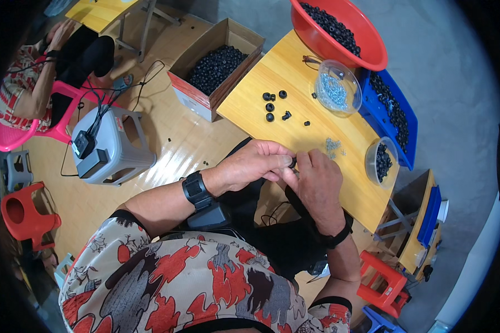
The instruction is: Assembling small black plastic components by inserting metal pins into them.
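You are pinching a small black part between the thumb and fingertips of your left hand, at the near edge of the yellow table. The fingers of your right hand are bending together beside it; what they are gripping cannot be told. A slipping pinch could be sending the part to the floor. Small pale pieces are lying just beyond your right knuckles; a careless sweep could be scattering them.
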A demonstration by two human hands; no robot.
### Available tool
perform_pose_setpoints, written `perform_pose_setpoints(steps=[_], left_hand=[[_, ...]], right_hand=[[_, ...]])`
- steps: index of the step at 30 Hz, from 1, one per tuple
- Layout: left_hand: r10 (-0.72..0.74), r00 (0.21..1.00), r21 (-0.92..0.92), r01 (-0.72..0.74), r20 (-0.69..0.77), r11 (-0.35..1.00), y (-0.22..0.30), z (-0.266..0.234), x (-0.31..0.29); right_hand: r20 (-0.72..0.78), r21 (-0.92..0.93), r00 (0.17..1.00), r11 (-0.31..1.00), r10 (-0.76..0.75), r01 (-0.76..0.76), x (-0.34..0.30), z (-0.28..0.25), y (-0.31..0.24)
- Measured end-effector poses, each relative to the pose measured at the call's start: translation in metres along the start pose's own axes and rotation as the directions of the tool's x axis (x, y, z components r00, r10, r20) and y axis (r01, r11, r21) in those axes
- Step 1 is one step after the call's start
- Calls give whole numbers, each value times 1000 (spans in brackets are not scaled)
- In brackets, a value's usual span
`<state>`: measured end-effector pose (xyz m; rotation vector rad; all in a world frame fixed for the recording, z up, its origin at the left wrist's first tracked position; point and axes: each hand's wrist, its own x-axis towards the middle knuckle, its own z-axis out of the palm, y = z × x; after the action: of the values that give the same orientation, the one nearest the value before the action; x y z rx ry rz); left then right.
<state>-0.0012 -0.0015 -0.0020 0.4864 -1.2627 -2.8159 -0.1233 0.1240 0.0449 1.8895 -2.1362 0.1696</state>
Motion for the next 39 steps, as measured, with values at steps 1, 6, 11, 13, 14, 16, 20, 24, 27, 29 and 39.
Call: perform_pose_setpoints(steps=[1, 6, 11, 13, 14, 16, 20, 24, 27, 29, 39], left_hand=[[-8, 1000, 0, 8, 3, 1000, 2, 0, -1], [-65, 998, 44, 64, 25, 997, 4, -2, 0], [-116, 992, 86, 112, 46, 990, 4, 0, -2], [-111, 992, 69, 107, 55, 992, 1, -2, 1], [-105, 993, 52, 101, 63, 993, 0, -3, 2], [-81, 995, 65, 77, 53, 995, -3, -2, 3], [-5, 1000, 123, 6, -8, 992, -6, 3, 1], [10, 1000, 137, -6, -29, 991, -7, 3, 1], [-8, 1000, 125, 9, -2, 992, -4, 4, 2], [1, 1000, 137, -2, 2, 991, -6, 2, 2], [74, 996, 76, -78, 46, 994, -7, 4, 2]], right_hand=[[-22, 0, 1000, 1000, 7, -7, -1, 1, 1], [17, -24, 999, 999, 32, -31, -8, 7, -1], [1, -16, 999, 999, 40, -40, -11, 9, -1], [25, 14, 999, 999, 38, -38, -11, 8, -1], [25, 13, 999, 999, 39, -39, -12, 10, -1], [17, 28, 999, 999, 36, -36, -13, 14, -1], [18, 16, 1000, 1000, 21, -21, -12, 13, -1], [-16, 40, 1000, 999, 26, -25, -11, 15, -1], [-23, 61, 999, 998, 28, -27, -11, 17, -3], [-27, 67, 999, 997, 30, -28, -10, 17, -5], [-46, 169, 997, 984, 66, -57, -6, 7, -3]])
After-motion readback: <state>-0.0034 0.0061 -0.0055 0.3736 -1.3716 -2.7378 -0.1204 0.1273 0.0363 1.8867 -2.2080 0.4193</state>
